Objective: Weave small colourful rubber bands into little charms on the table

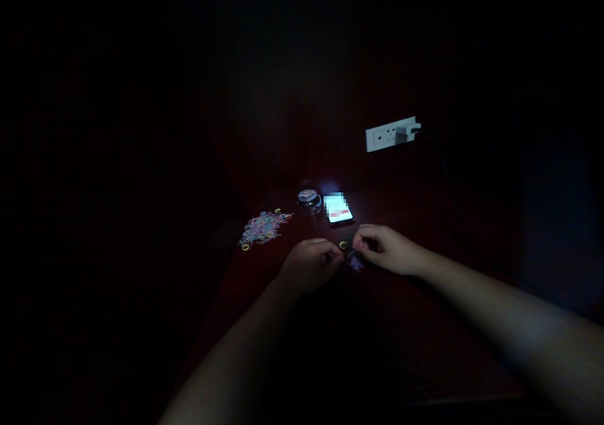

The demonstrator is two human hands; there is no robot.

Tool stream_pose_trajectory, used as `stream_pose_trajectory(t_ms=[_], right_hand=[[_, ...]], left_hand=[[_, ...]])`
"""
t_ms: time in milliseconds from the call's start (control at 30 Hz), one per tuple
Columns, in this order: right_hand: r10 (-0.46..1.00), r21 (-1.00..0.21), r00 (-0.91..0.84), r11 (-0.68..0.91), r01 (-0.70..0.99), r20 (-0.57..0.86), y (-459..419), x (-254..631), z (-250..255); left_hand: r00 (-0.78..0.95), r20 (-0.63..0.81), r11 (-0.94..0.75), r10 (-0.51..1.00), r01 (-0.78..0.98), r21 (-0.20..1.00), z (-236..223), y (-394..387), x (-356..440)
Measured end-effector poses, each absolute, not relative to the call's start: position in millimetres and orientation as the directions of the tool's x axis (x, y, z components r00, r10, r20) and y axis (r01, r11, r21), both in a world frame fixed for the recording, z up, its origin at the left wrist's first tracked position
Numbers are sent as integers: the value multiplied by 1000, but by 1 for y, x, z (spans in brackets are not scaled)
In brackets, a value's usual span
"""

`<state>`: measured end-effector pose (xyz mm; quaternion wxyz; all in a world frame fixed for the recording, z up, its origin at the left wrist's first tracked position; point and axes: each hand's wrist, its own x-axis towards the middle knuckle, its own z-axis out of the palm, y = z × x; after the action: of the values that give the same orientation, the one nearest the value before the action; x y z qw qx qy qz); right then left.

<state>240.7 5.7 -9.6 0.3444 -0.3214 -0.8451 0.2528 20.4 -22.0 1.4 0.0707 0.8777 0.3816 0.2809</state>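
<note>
My left hand (pixel 311 263) is closed in a pinch above the dark red table, its fingertips pointing right. Opposite it, my right hand (pixel 384 248) is also pinched, thumb against fingers. What either hand holds is too small and dim to make out. Between and just below the fingertips lies a small bunch of purple bands (pixel 356 263). A yellow ring-shaped band (pixel 343 245) rests just beyond it. To the left of my hands is a loose pile of pastel elastic bands (pixel 265 229), with several yellow rings among them.
A lidded clear jar (pixel 309 202) stands behind my left hand. Beside it a phone (pixel 338 209) with a lit screen lies on the table (pixel 401 331). A white wall socket (pixel 391 134) with a plug in it is at the back right. The surroundings are very dark.
</note>
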Motion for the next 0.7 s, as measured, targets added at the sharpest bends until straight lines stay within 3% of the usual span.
stream_pose_trajectory(t_ms=[700], right_hand=[[743,-658,-544,638,400,390,3,242,-6]], left_hand=[[574,430,-714,697,608,346,0,-21,20]])
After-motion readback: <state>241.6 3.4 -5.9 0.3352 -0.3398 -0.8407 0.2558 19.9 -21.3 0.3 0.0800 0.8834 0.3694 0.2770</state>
